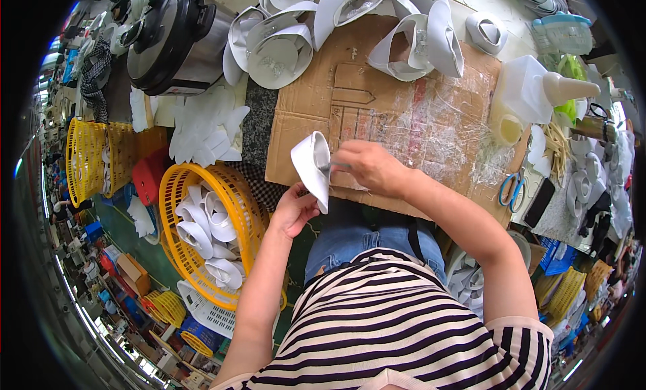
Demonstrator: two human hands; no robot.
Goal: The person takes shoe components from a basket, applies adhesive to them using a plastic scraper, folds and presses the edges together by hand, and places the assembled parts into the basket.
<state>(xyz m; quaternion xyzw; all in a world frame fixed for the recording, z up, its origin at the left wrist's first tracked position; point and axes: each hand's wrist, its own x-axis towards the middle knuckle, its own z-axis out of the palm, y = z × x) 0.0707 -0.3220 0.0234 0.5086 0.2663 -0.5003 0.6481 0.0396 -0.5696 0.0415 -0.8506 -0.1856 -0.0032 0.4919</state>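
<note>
My left hand [296,209] pinches the lower edge of a white shoe upper [309,163], a curved band held up at the near left edge of the cardboard sheet [306,114]. My right hand [370,165] is closed beside it, fingers bent together. A thin greyish thing reaches from those fingers to the inner face of the upper; its kind is too small to make out. Several more white shoe uppers [279,57] stand along the far edge of the cardboard, some with clear beads or stones in them.
A yellow basket [250,239] of white uppers stands at the left, below a black-lidded steel pot [192,44]. On the right are a translucent bottle [525,87] of yellowish liquid, blue-handled scissors [513,189] and a black phone [540,203].
</note>
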